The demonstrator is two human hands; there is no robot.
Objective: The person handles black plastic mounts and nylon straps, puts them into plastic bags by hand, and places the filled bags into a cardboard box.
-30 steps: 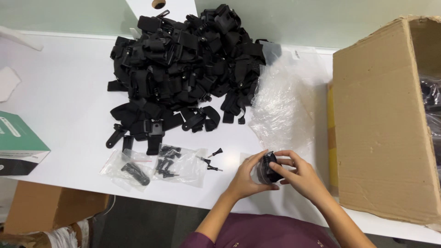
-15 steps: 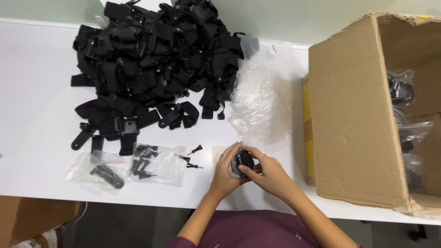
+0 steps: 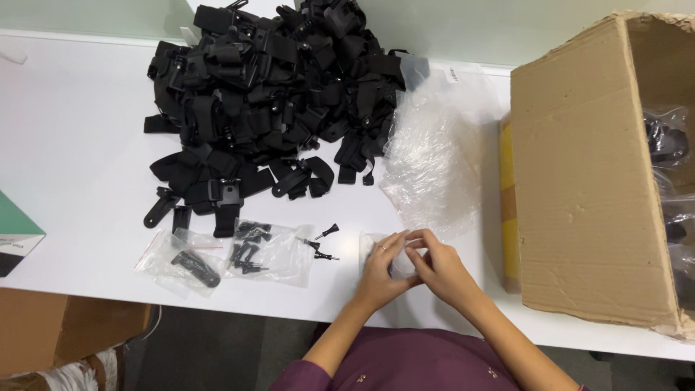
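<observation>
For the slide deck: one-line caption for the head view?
Both hands, left and right, close around a small clear plastic bag on a white table, beside piled black straps and a cardboard box.

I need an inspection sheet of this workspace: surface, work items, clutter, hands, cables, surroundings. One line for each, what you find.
Surface: white table, loaded in the middle and at the right.
Work items: small clear bag between both hands; its contents are hidden.
Clutter: pile of black straps; two bags of black parts; loose black screws; crumpled clear plastic.
Hands: left hand and right hand meet on the small bag at the near table edge.
Cables: nothing seen.
Surroundings: open cardboard box at right holding bagged items; green and white box at left; brown carton below the table.
</observation>
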